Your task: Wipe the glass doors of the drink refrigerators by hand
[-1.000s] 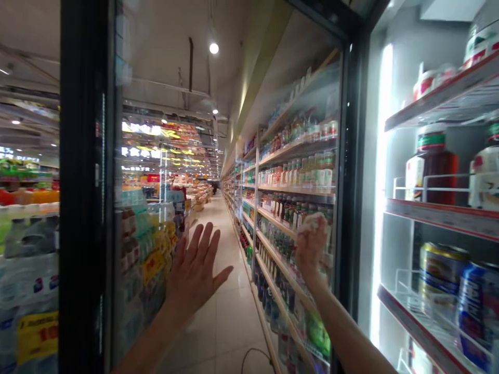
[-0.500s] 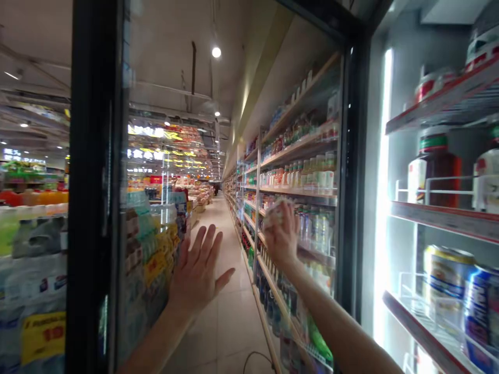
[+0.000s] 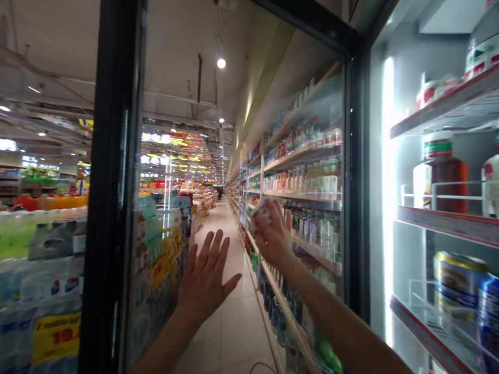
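An open glass fridge door with a black frame stands in front of me. My left hand is pressed flat on the glass, fingers spread, holding nothing. My right hand is closed on a crumpled white cloth and presses it against the inside of the glass near the middle. Through the pane I see a store aisle and drink shelves.
The lit fridge interior at right holds a dark juice bottle on a wire shelf and cans on the shelf below. Stacked bottled water packs stand at left. The tiled aisle floor runs ahead.
My right hand with the cloth has slid leftward across the glass, from near the hinge side toward the middle. My left hand stays flat on the pane.
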Tool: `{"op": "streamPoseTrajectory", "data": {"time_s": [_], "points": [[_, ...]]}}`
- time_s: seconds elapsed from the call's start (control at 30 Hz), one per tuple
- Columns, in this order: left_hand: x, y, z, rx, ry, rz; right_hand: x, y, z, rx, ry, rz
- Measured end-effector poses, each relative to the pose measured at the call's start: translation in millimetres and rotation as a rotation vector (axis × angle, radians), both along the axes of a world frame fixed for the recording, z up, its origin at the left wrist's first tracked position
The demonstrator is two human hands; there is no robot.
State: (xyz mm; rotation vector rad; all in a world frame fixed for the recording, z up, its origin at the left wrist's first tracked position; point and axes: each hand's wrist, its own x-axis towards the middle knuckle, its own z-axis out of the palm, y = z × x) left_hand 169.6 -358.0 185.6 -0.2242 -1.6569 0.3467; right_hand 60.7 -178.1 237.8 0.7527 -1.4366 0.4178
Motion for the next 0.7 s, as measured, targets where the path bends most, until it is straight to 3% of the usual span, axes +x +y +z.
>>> {"op": "streamPoseTrajectory", "data": {"time_s": [0.07,0.1,0.23,0.3,0.37,0.47,0.53,0.57,0.67,0.7], "points": [[3.6,-1.5,3.9,-0.016,-0.004,0.004,7.7,-10.0,-5.2,0.112,0.042,0.012],[5.6,-2.6,7.9,-0.019,-0.004,0.006,4.0,-2.5,-3.2,0.049,0.007,-0.002],[11.0,-7.4,35.2,0.097,0.062,0.037,-31.4,60.0,29.7,-0.58,-0.303,-0.102],[10.8,-8.6,48.0,0.142,0.096,0.049,-35.7,68.5,41.8,-0.67,-0.347,-0.12],[10.2,-8.3,54.9,0.141,0.102,0.048,-24.0,51.5,39.7,-0.507,-0.245,-0.108],[10.7,-6.7,55.1,0.144,0.098,0.035,-1.1,17.6,24.2,-0.033,-0.007,-0.055],[11.7,-6.2,52.7,0.144,0.098,0.034,0.3,19.9,23.6,0.058,0.006,-0.047],[12.0,-6.1,51.6,0.142,0.099,0.037,-4.6,30.6,28.6,-0.038,-0.06,-0.056],[11.9,-5.6,50.7,0.147,0.087,0.048,-27.1,71.5,57.4,-0.541,-0.32,-0.093],[11.6,-5.4,51.1,0.147,0.084,0.047,-31.3,77.8,66.6,-0.631,-0.363,-0.098]]}}
